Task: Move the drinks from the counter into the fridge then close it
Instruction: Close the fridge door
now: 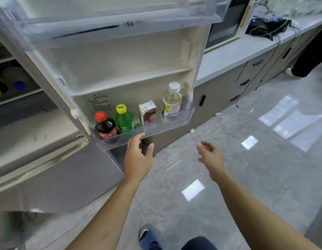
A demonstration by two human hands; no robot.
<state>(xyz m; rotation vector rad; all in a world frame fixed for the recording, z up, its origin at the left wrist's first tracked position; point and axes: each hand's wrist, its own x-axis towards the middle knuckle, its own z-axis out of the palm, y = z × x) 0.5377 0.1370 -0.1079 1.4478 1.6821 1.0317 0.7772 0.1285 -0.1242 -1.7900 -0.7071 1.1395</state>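
— Where are the drinks?
— In the lowest bin (156, 126) of the open fridge door (120, 69): cola bottle (105, 127), green soda bottle (124, 119), small carton (148, 112), tea bottle (172, 100), all upright in a row.
— The hands?
— Left hand (138, 157) just below the bin's front edge, fingers loosely spread, holding nothing. Right hand (209, 156) relaxed over the floor (246, 177), also holding nothing.

Door bin (174, 123), left to right: cola (105, 127), soda (124, 120), carton (148, 112), tea (172, 100).

Red-capped cola bottle (106, 126), yellow-capped green bottle (124, 119)
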